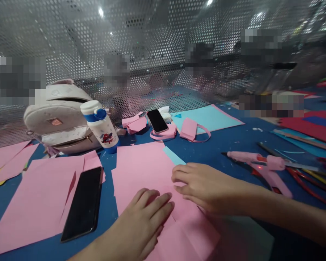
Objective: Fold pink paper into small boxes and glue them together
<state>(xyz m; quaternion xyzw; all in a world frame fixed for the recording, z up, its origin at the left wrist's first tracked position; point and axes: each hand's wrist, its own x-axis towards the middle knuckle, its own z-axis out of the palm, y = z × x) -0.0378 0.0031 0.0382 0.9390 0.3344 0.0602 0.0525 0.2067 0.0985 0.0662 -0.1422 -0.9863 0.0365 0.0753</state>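
Pink paper sheets lie in front of me on the blue table, with a light blue edge sticking out at their right. My left hand rests on the pink paper, palm down and fingers stretched out. Across from it, my right hand also lies on the paper, its fingers extended to the left and slightly bent. Below the hands, a folded pink paper piece comes toward me, partly covered by my left hand. A pink glue gun with a small red light lies right of my right hand.
Left are more pink sheets and a black phone. Behind stand a white backpack and a bottle. Small pink paper bags, another phone and a light blue sheet lie before a perforated metal screen.
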